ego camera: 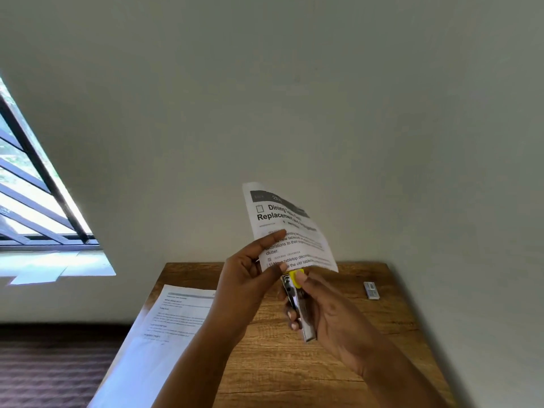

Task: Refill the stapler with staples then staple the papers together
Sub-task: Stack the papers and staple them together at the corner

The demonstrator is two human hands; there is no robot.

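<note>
Stapler (297, 307) gripped by right hand (332, 316); papers (290, 231) pinched by left hand (250, 281).
Stapling step judged in hand; a firm squeeze is needed next.

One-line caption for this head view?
Left hand holds printed papers upright while right hand grips the stapler at their lower edge, above a wooden table.

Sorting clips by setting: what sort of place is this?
Probably a plain room at home or in an office: a wooden table against a bare wall, a barred window, printed papers.
</note>
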